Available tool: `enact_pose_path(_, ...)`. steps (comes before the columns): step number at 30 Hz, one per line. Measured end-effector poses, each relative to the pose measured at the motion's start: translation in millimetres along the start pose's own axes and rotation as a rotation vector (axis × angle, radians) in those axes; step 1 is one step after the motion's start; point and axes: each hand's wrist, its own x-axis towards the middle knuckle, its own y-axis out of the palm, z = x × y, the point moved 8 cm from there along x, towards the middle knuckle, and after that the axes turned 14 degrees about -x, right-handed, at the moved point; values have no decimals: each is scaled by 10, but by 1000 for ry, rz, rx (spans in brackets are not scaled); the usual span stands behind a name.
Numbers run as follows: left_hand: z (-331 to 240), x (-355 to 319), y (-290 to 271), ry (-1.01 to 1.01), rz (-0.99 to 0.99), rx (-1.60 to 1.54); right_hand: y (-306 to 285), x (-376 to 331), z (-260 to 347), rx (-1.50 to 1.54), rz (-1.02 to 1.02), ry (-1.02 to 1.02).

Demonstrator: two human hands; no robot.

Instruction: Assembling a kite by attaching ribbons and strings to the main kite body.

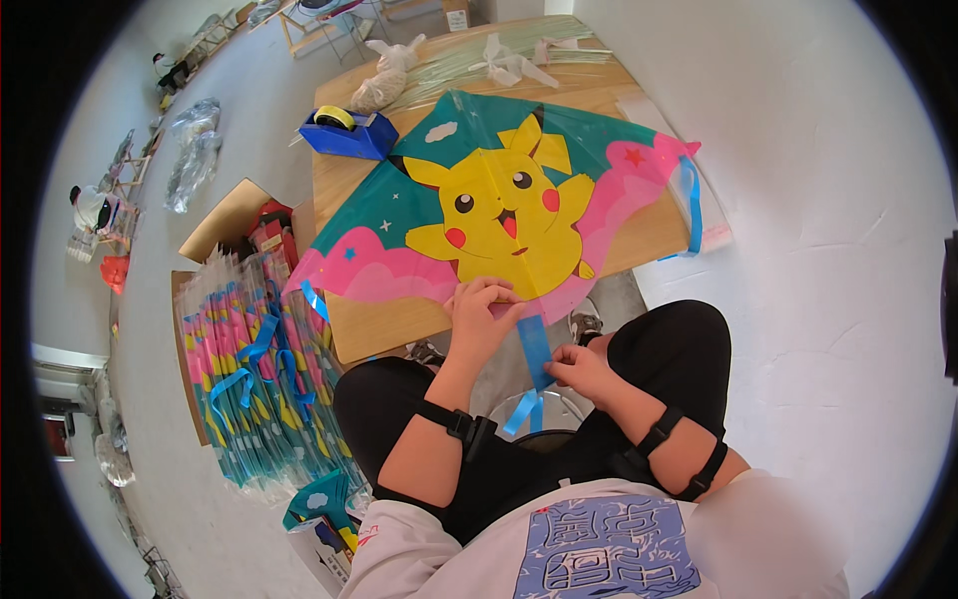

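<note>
A kite with a yellow cartoon creature on a teal and pink ground lies spread on a low wooden table. My left hand presses down on the kite's bottom tip at the table's near edge. My right hand pinches a blue ribbon tail that hangs from that tip toward my lap. A second blue ribbon hangs at the kite's right wing, a third blue ribbon at the left wing.
A blue tape dispenser with a yellow roll sits at the table's far left corner, next to plastic bags and bundled thin rods. Left of me, a cardboard box holds several folded kites. White floor stretches to the right.
</note>
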Motion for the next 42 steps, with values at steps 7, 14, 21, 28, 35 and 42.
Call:
enact_pose_path(7,-19,-10,21,12,-8,-1,-27,5,-70,21,1,19)
enact_pose_path(14,-29,-23,37,31,-23,13,-38,-26,-31,21,-4,-15)
enact_pose_path(21,-45,-20,45,33,-29,17,-60,-23,-26,8,-14,0)
enact_pose_path(28,-35,-48,64,12,-16,48,-82,-42,-70,-24,-22,25)
enact_pose_path(35,-22,-54,76,12,-32,62,-82,-30,-57,-21,-16,-9)
enact_pose_path(42,-43,-49,79,30,-63,71,-82,-4,-57,-17,-18,-6)
